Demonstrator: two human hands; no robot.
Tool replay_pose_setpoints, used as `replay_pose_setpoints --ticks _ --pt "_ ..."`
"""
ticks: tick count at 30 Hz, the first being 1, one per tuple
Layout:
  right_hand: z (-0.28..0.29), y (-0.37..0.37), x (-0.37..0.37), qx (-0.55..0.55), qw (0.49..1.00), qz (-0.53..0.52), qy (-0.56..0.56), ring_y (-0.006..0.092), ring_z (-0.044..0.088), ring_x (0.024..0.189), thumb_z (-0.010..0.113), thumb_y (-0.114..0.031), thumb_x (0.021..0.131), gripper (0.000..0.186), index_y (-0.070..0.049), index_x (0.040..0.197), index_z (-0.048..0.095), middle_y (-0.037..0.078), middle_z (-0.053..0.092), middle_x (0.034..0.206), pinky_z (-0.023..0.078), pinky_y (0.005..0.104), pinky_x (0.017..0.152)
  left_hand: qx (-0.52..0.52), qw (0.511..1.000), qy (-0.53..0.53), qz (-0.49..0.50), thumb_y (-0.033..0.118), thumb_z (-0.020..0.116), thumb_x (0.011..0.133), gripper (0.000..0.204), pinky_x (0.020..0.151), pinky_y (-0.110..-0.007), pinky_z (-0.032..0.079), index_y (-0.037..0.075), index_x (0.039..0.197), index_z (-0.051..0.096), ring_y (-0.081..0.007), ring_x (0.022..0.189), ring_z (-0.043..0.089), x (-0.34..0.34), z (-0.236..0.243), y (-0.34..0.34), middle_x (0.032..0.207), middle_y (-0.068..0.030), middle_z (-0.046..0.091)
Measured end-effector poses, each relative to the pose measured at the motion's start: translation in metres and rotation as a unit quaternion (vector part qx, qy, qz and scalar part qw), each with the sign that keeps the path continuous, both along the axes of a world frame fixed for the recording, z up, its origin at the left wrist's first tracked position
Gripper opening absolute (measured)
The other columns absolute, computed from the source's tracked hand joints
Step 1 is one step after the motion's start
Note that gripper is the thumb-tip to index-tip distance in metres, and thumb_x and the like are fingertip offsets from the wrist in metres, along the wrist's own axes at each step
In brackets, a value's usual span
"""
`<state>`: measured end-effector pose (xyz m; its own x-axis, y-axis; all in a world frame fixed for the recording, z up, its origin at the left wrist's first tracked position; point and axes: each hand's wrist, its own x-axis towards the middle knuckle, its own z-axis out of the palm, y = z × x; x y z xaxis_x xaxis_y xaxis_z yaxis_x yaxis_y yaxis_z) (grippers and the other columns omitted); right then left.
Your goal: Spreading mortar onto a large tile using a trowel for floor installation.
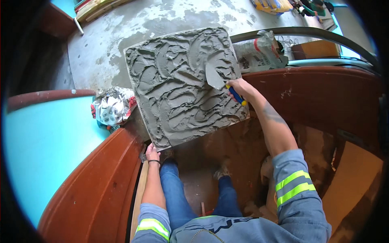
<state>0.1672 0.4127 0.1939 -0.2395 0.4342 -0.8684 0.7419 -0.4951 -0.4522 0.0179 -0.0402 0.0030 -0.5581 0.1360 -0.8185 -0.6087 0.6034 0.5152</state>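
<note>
A large square tile (144, 125) lies before me, its upper face coated in wet grey mortar (174, 81) with swirled ridges. My right hand (240, 90) is wrapped round the blue and yellow handle of a trowel (214, 76). The trowel's flat blade rests at the mortar near the tile's right side, partly smeared with grey. At the tile's near left corner, my left hand (152, 153) grips the edge, with the thumb near the top; the fingers underneath are hidden.
A crumpled bag (114, 106) sits left of the tile, by a turquoise wall (48, 137). Brown door panels (95, 182) stand at left and right (308, 93). A torn sack (259, 52) lies beyond the tile's right side. Cardboard (348, 178) leans at lower right. Stained concrete floor (101, 52) stretches behind.
</note>
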Motion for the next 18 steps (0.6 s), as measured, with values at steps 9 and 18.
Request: replay_pose_setpoints --ticks 9,18 --pt "-0.048 -0.055 -0.005 -0.078 0.957 -0.256 0.116 0.0191 0.054 0.053 0.042 -0.028 0.092 0.030 0.000 0.089 0.053 0.009 0.055 0.064 0.048 0.0346 0.049 0.004 1.000 -0.021 -0.002 0.009 0.044 0.092 0.030 0.064 -0.024 0.046 0.013 0.118 0.060 -0.0074 0.085 0.057 0.026 0.002 0.019 0.103 0.0033 0.063" --pt "-0.018 0.033 0.058 0.425 0.727 0.524 -0.128 0.0348 0.066 0.065 0.050 -0.015 0.081 0.026 0.000 0.066 0.065 0.022 0.064 0.071 0.053 0.0406 0.062 0.019 1.000 -0.011 -0.020 0.012 0.047 0.093 0.028 0.065 -0.024 0.046 0.013 0.118 0.060 -0.0072 0.086 0.056 0.037 0.006 0.012 0.104 0.0048 0.063"
